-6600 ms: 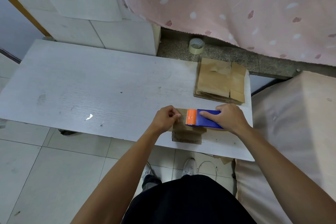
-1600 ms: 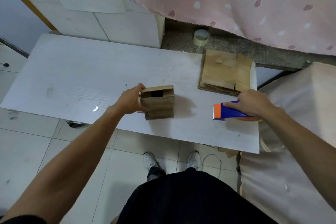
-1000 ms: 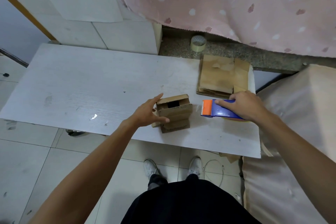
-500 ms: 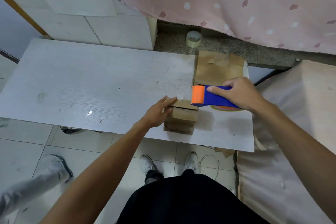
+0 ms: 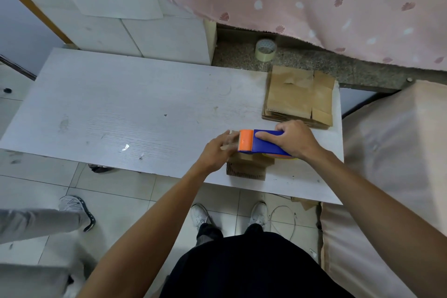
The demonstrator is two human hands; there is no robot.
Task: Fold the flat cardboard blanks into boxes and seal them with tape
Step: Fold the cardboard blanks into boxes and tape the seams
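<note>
- Nearest, on the tiled floor at left: a second person's grey-trousered leg and sneaker [image 5: 75, 210], well apart from the work.
- Near edge of the white wood-grain table [image 5: 121, 109]: one small brown corrugated cardboard box [image 5: 246, 168]. It is folded up, its fluted edge faces the camera, and both hands largely cover it from above.
- Left hand [image 5: 216, 150]: fingers curled over the box's left top edge, steadying it. A pale strip of tape seems to lie across them, but it is blurred.
- Right hand [image 5: 297, 139]: clamped round the blue tape dispenser with orange cutter head [image 5: 260, 144]. The head sits at the box's left top edge, just beside the left hand.
- Judgement: the sealing step is in hand, with tape being started on the top seam. The next move calls for drawing the dispenser rightward along the seam under firm pressure, with the box held square, then tearing on the teeth.
- Behind, at the table's far right corner: a stack of flat brown cardboard blanks [image 5: 298, 97], unfolded, with neither hand on it.
- Farthest: a roll of clear tape [image 5: 266, 49] on the speckled stone ledge.
</note>
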